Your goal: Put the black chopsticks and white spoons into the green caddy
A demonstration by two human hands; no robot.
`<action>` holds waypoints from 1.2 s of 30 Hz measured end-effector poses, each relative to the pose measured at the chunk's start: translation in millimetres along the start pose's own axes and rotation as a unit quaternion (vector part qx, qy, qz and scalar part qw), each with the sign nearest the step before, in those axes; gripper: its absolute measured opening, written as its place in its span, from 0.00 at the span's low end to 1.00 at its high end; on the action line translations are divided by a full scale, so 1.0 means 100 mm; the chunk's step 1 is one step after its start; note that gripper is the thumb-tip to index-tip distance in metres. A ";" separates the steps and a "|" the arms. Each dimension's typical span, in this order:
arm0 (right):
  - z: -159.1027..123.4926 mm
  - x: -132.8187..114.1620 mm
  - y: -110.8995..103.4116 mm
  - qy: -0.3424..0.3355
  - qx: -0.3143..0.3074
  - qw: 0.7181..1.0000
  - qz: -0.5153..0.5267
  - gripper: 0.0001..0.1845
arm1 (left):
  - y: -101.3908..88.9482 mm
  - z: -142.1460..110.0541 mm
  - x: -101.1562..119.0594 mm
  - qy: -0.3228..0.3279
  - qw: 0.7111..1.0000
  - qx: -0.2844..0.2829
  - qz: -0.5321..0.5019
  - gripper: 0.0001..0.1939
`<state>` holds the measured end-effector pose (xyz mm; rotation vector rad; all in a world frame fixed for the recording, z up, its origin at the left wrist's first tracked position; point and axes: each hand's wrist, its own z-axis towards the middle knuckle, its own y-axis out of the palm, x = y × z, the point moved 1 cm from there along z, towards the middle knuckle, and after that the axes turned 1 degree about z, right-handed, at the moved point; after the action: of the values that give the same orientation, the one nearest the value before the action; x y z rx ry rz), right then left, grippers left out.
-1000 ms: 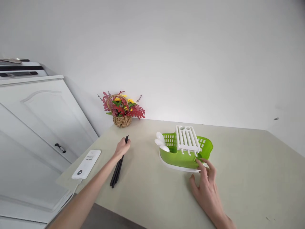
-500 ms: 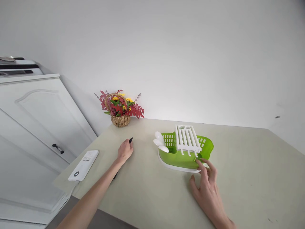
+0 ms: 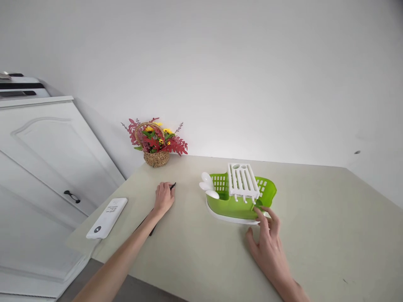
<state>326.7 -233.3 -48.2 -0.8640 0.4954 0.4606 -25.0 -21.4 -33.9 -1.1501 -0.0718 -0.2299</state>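
Note:
My left hand (image 3: 164, 198) lies on the tabletop with its fingers curled over thin black sticks (image 3: 173, 186). Their tips poke out past my fingers, and the other ends show by my wrist; the middle is hidden. At the front right of a green basket (image 3: 233, 207), my right hand (image 3: 267, 235) has its thumb and fingers apart, fingertips at the rim. The basket stands on a white base tray (image 3: 229, 219). Across its top sits a white slotted rack (image 3: 243, 182) with small hooks. White spoons (image 3: 208, 184) lean out of the basket's left end.
A wicker basket of artificial flowers (image 3: 156, 158) stands against the wall at the back left. A white power bank-like device (image 3: 107, 218) with a cable lies at the table's left edge. Beyond that edge is a white cabinet (image 3: 47, 167) with a black handle.
The view has shifted slightly, so everything sits a little further left. Both hands keep about the same places; a second dark stick now shows beside my left wrist.

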 end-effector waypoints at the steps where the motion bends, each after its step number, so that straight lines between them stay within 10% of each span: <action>1: 0.00 0.00 0.00 -0.001 0.000 1.000 0.000 0.27 | 0.00 0.00 0.01 -0.004 1.000 0.002 0.003 0.13; 7: -0.01 0.00 0.02 -0.001 -0.001 1.000 -0.002 0.26 | -0.22 0.00 0.23 -0.014 1.000 0.027 0.002 0.16; 11: -0.01 -0.01 0.02 -0.004 0.003 1.000 0.000 0.26 | -0.62 0.10 0.67 0.046 0.982 0.065 -0.173 0.13; 18: -0.01 -0.01 0.03 -0.006 0.004 1.000 -0.006 0.26 | -1.15 0.29 1.42 0.067 0.929 -0.156 -0.328 0.27; 36: 0.02 -0.01 0.03 -0.019 0.019 1.000 0.003 0.25 | -1.01 0.51 1.57 0.072 0.859 -0.307 -0.402 0.27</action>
<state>324.6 -230.4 -48.1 -0.8157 0.4712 0.4705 109.3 -36.6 105.2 -1.6889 -0.3714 -1.1514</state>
